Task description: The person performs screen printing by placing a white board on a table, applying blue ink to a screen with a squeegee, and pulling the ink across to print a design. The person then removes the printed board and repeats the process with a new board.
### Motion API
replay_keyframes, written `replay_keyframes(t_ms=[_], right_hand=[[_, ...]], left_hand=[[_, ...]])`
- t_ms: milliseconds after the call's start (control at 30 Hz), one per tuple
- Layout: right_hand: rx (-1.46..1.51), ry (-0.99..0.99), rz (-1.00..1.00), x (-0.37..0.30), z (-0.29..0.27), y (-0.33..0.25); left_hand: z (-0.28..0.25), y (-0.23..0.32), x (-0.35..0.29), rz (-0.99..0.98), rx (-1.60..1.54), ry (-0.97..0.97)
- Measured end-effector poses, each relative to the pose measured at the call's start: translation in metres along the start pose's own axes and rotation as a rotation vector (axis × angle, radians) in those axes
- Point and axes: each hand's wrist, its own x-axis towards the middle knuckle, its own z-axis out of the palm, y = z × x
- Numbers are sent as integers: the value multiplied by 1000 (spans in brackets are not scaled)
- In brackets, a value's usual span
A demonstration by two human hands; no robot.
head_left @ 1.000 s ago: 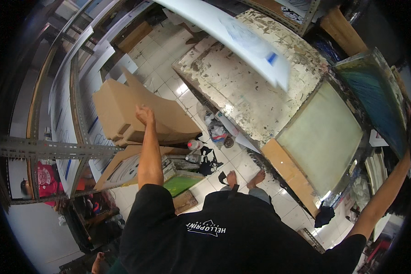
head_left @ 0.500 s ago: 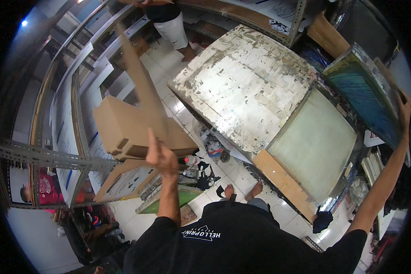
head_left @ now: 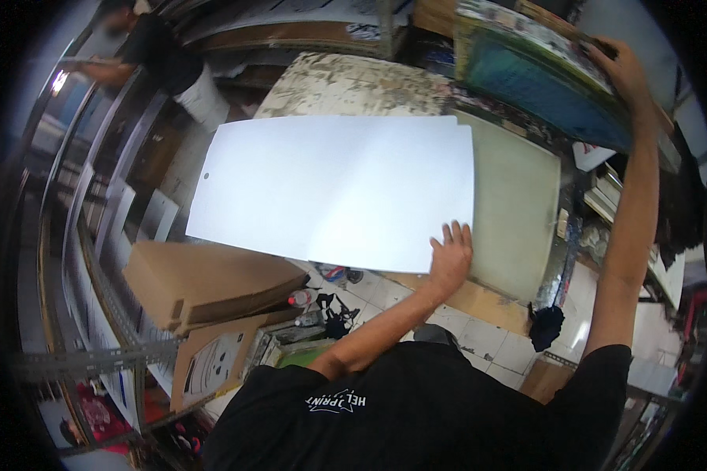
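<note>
A large white sheet of card point(head_left: 330, 192) with a notched corner and a small hole at its left end lies across the work table. My left hand point(head_left: 452, 255) rests on its near right corner, fingers stretched and spread over the surface. At the far right, a screen-printing frame point(head_left: 542, 86) with blue-green mesh leans upright beside the table. My right hand point(head_left: 622, 72) is hooked over the top edge of that frame, fingers curled behind it. A pale greenish glass-like panel point(head_left: 518, 204) shows to the right of the white card.
Folded brown cardboard point(head_left: 204, 282) is stacked at the left, by metal racks point(head_left: 94, 357). A bottle with a red cap point(head_left: 300, 298) stands on the tiled floor. Black cloth point(head_left: 546, 326) hangs at the table's near corner. Another person point(head_left: 161, 59) stands at the far left.
My left hand has moved right, from beside the brown cardboard onto the white card, which now covers much of the table. The blurred raised cardboard is gone; my right hand stays on the frame.
</note>
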Motion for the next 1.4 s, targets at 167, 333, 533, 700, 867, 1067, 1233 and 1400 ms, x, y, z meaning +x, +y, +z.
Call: replay_keyframes(t_ms=[167,333,533,700,867,1067,1233,1400], right_hand=[[44,15,101,-13,-11,-46],[-18,67,130,-9,-16,-61],[15,76,54,-1,-15,-47],[43,117,41,1,-14,-47],[84,68,141,-2,-21,-60],[26,12,199,4,-26,-56],[44,63,126,6,-14,-57],[12,108,104,-4,-22,-54]], left_hand=[[-10,46,-24,289,-459,-315],[60,-109,54,-96,-177,57],[35,-174,155,-430,-16,-296],[57,-131,223,-352,34,-348],[63,-116,257,-342,52,-340],[68,-106,271,-321,69,-356],[79,-102,264,-349,47,-357],[71,-83,268,-336,34,-337]])
